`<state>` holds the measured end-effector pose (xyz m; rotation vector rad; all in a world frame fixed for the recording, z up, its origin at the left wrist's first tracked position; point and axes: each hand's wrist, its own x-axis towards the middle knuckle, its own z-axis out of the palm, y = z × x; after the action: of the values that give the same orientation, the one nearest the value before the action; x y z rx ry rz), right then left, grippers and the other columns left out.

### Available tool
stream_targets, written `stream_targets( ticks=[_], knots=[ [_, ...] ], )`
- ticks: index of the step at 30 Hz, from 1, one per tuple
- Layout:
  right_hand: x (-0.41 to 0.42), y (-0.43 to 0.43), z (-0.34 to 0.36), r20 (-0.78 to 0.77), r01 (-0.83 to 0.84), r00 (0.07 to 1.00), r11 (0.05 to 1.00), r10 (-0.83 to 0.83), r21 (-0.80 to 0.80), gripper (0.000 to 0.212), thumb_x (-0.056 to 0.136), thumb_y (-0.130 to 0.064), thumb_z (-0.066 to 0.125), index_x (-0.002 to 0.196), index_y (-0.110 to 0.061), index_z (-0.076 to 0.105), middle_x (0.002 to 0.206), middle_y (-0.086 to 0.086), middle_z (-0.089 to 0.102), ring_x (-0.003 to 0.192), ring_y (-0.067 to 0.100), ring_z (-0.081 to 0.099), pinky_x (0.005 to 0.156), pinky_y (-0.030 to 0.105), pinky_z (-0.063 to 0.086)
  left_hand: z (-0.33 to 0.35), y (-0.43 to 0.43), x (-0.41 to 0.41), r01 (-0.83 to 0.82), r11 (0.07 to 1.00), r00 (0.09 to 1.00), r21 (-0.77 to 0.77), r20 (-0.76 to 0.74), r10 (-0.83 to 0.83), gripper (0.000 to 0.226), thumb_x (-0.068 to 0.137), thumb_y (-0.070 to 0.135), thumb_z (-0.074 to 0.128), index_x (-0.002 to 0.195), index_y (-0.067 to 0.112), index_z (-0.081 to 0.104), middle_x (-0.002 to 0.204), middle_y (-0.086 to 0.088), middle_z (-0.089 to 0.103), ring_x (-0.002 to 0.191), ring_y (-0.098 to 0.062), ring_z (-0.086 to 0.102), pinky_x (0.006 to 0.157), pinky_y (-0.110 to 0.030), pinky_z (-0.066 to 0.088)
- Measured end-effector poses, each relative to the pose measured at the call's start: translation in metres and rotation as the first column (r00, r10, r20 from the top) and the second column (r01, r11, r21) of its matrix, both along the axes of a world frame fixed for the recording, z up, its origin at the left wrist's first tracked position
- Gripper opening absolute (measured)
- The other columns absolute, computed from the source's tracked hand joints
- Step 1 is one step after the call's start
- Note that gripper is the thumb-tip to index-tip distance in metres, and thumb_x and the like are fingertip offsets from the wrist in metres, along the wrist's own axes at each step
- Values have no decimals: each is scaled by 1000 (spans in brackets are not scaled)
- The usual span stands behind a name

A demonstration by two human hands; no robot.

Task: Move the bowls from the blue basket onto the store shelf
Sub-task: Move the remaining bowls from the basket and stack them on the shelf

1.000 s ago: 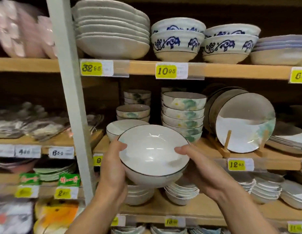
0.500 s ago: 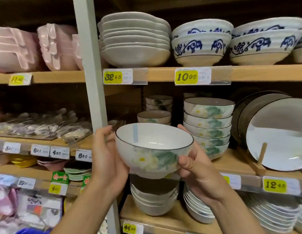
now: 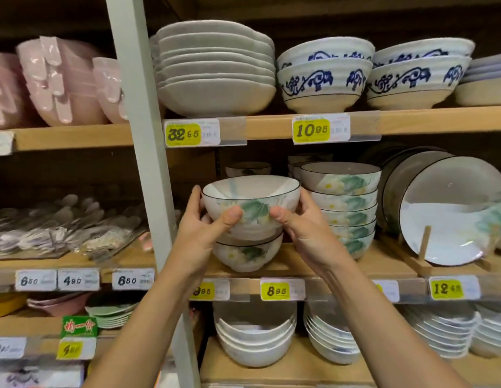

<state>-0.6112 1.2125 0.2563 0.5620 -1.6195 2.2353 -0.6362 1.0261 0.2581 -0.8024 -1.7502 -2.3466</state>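
The left hand (image 3: 204, 228) and right hand (image 3: 302, 222) clamp a floral bowl (image 3: 253, 210) between them, thumbs pressed on its near side and fingers curled round its flanks. Its base dips into the mouth of a matching bowl (image 3: 248, 254) standing on the wooden middle shelf (image 3: 389, 266); whether they touch I cannot tell. Just to the right stands a stack of floral bowls (image 3: 347, 211), then an upright plate (image 3: 451, 208).

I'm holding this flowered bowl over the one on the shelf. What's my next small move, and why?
Probably ease the held bowl straight down into the shelf bowl, then let go. Your left hand and right hand grip its sides, and its base sits about level with that bowl's rim.
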Motion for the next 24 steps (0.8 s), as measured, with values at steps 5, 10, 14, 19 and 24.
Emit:
stream_targets(
  ticks=[5,10,14,19,24],
  knots=[
    [-20,-3,-23,-29,129,991,988,-127,87,79,63,-31,84,132,-17,50,129,0,63,122,13,57,92,25,50,-19,-3,-22,41,998,998,-37,-41,-42,97,64,34,85,145,12,36,138,-10,55,128,-23,52,107,-44,42],
    [-26,-6,-36,-10,188,982,964,-189,189,81,67,-34,81,138,-18,45,130,-4,62,119,8,59,91,23,51,-27,-5,-34,-19,992,996,-121,-89,9,70,67,40,77,130,24,51,118,4,67,111,-12,63,82,-21,53],
    [-30,-5,-44,4,191,980,956,-197,224,69,74,-27,81,135,-20,48,126,-5,65,117,9,60,86,20,52,-36,-3,-38,-59,990,998,-128,-45,54,74,62,45,74,130,27,51,115,11,68,107,-5,64,80,-19,53],
    [-33,-2,-47,10,213,974,936,-224,281,65,72,-32,82,129,-21,53,123,-5,67,116,12,62,86,22,52,-46,2,-40,-35,995,999,-95,17,36,72,61,44,73,127,29,51,113,10,69,103,-4,65,73,-14,52],
    [-34,-1,-51,1,218,973,923,-230,316,62,76,-25,79,132,-18,52,124,-4,66,115,12,62,86,22,52,-50,3,-41,-39,994,999,-98,-2,39,71,61,44,70,127,29,48,118,6,64,104,-3,63,76,-16,52]
  ],
)
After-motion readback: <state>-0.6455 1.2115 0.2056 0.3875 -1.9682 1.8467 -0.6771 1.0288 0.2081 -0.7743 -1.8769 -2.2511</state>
